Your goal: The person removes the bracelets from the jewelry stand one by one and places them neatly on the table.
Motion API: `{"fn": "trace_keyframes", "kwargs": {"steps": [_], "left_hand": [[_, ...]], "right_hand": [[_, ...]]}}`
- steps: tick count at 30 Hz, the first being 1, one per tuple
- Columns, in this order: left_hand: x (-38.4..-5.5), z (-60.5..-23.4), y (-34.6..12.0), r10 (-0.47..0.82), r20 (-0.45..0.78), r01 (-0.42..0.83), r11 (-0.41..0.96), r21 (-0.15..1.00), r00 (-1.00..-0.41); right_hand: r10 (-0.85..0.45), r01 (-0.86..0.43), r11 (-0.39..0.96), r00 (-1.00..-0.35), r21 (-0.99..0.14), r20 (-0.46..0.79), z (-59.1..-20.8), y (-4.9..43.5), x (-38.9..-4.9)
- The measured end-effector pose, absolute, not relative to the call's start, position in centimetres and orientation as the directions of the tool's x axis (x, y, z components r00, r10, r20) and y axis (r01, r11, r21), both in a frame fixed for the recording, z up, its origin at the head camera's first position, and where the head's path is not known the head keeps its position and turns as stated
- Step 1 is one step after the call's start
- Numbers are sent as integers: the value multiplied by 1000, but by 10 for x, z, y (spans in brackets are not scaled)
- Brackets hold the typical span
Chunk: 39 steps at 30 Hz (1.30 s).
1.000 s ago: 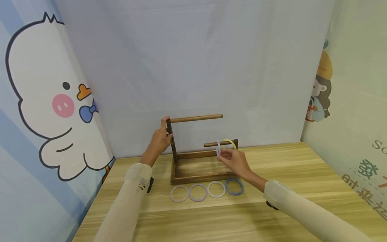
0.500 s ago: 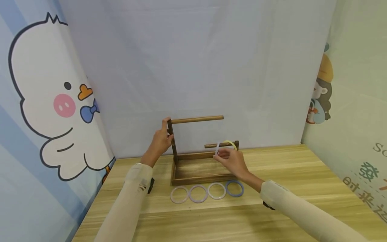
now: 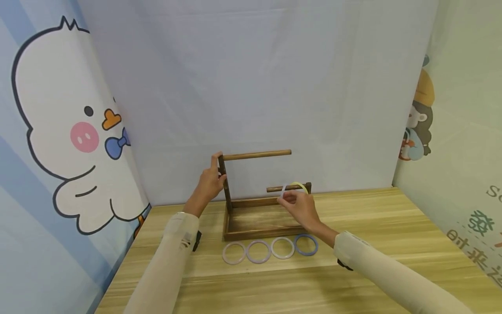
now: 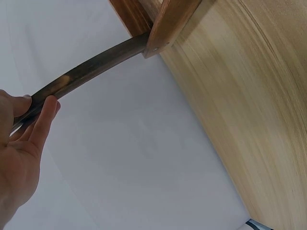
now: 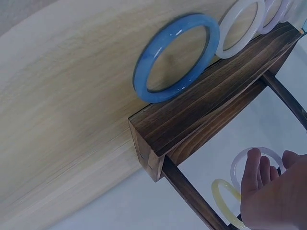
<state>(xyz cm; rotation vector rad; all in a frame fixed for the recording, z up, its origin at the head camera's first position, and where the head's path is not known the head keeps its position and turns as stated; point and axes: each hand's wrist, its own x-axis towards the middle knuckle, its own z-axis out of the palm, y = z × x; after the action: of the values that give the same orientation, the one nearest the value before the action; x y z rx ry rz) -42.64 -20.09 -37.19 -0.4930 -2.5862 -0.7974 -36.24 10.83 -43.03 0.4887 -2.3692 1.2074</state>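
My left hand (image 3: 209, 183) grips the tall post (image 3: 228, 192) of a dark wooden bangle rack, near its top; the left wrist view shows thumb and fingers on either side of the post (image 4: 91, 67). My right hand (image 3: 302, 209) pinches a pale lavender bangle (image 3: 283, 192) at the rack's short lower rod (image 3: 274, 189). The rod appears to pass through this bangle, though the fingers hide part of it. Farther right on that rod hangs a yellow bangle (image 3: 300, 185), also visible in the right wrist view beside the hand. The long upper rod (image 3: 256, 155) carries nothing.
In front of the rack's tray (image 3: 266, 233), a row of bangles lies flat on the wooden table (image 3: 219, 288): pale pink (image 3: 234, 263), lavender (image 3: 258, 262), white (image 3: 282, 257) and blue (image 3: 306, 254). A white cloth (image 3: 251, 87) hangs behind.
My right hand has shifted slightly left along the lower rod with the lavender bangle, which now leans more. The left hand keeps its hold on the post. The head view has shifted a little.
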Motion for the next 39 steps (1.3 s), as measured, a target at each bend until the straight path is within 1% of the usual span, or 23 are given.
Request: {"fn": "trace_keyframes", "kwargs": {"steps": [4, 9, 17, 24, 28, 39], "left_hand": [[-427, -372, -201, 215, 471, 443, 775, 451, -855], [-427, -373, -202, 219, 475, 449, 771, 452, -853], [-426, -371, -202, 212, 449, 431, 771, 468, -868], [-425, -370, -202, 208, 447, 427, 769, 475, -870], [-425, -371, -201, 211, 449, 430, 770, 471, -868], [-426, -371, -201, 211, 450, 428, 778, 461, -868]], "right_hand": [[-120, -500, 555, -839, -665, 530, -432, 108, -363], [-120, -490, 537, -850, -687, 512, -434, 108, -362], [-126, -477, 450, -871, -755, 475, -435, 112, -361], [-130, -477, 420, -873, -772, 470, -433, 111, -360], [-138, -465, 381, -883, -799, 448, -433, 109, -361], [-187, -484, 353, -875, -801, 446, -432, 99, -361]]}}
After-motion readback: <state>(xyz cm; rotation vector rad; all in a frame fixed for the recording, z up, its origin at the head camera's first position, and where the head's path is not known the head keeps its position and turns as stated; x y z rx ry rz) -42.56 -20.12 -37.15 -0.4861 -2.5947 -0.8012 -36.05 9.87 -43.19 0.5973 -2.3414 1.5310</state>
